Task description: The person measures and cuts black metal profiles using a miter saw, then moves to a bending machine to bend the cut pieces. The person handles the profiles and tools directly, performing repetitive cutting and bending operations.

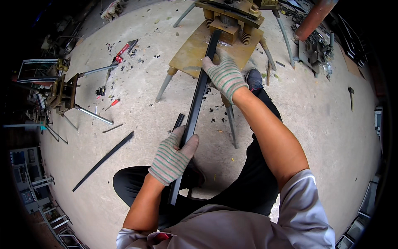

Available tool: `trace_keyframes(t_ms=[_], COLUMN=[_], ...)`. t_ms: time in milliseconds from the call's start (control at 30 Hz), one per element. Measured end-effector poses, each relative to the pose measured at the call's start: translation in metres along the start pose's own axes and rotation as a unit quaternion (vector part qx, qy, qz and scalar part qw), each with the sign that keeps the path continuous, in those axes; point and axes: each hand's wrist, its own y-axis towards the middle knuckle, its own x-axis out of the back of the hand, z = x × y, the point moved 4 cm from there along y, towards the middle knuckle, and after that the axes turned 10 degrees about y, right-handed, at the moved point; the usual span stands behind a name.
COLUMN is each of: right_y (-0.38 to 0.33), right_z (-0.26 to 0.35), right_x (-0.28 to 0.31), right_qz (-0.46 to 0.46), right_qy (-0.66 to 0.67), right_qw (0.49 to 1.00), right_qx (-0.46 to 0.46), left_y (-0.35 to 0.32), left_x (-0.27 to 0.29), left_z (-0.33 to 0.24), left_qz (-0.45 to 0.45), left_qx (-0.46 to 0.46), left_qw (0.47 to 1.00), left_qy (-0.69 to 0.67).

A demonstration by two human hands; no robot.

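Note:
A long black metal profile [194,112] runs from my lap up to the punch press [224,31], its far end at the block under the press's upper plate. My left hand [172,157], in a striped knitted glove, is closed round the profile's near part. Farther up, just short of the press, my gloved right hand [226,74] grips the same profile, with its thumb on top. Whether the far end sits inside the block is hard to make out. Below the press is its yellowish base plate [188,54], standing on metal legs.
On the concrete floor at left lie a black strip [103,161], a red-handled screwdriver [112,104] and scattered black scraps. A second metal stand [64,95] is at far left. A hammer [351,98] lies at right. A reddish post [315,20] rises near metal parts at the back right.

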Motion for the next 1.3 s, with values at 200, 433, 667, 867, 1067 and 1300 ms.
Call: trace_keyframes(t_ms=[200,433,667,867,1067,1300], right_y=[0.0,-0.008,-0.007,-0.006,-0.013,-0.007], right_z=[-0.001,0.008,0.008,0.004,0.016,0.008], right_x=[0.0,0.004,0.004,0.004,0.004,0.0], right_qz=[0.02,0.041,0.039,0.03,0.046,0.024], right_qy=[0.006,0.026,0.039,0.052,0.073,0.079], right_qw=[1.0,0.997,0.997,0.998,0.994,0.995], right_qx=[-0.017,-0.056,-0.048,-0.035,-0.068,-0.051], left_y=[0.002,0.002,0.003,0.001,-0.001,0.006], left_x=[-0.002,-0.002,-0.003,-0.002,0.002,0.015], left_z=[0.006,0.008,0.014,0.004,0.0,-0.002], left_qz=[-0.031,0.0,-0.026,-0.011,-0.003,0.024], left_qx=[-0.031,-0.001,-0.032,-0.017,-0.008,0.027], left_qw=[0.999,1.0,0.998,0.999,0.999,0.999], left_qy=[0.019,0.026,0.039,0.036,0.033,0.041])
